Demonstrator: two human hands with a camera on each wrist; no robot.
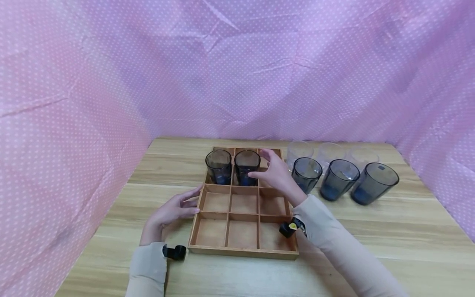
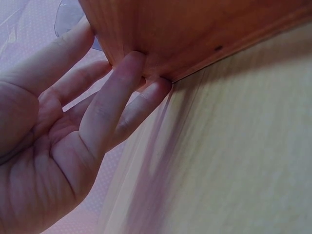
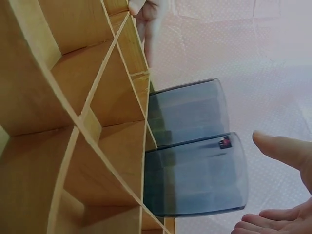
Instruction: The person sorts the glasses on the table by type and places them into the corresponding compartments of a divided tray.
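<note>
A wooden divided tray (image 1: 243,251) lies on the table. Two dark tinted tumblers stand upright toward its back: one tumbler (image 1: 219,163) in the left column, the other (image 1: 247,165) in the middle column. My right hand (image 1: 274,171) hovers beside the middle tumbler, thumb and fingers spread; the right wrist view shows a gap between the hand (image 3: 285,180) and the tumbler (image 3: 200,178). My left hand (image 1: 174,210) touches the tray's left side. In the left wrist view its fingertips (image 2: 131,63) rest against the outer wall (image 2: 195,39).
Right of the tray stand three more dark tumblers (image 1: 339,179), the nearest partly behind my right wrist. Behind them are three clear glasses (image 1: 332,152). Pink dotted cloth (image 1: 237,82) hangs around the table (image 1: 389,235). Each wrist wears a small black camera (image 1: 178,252).
</note>
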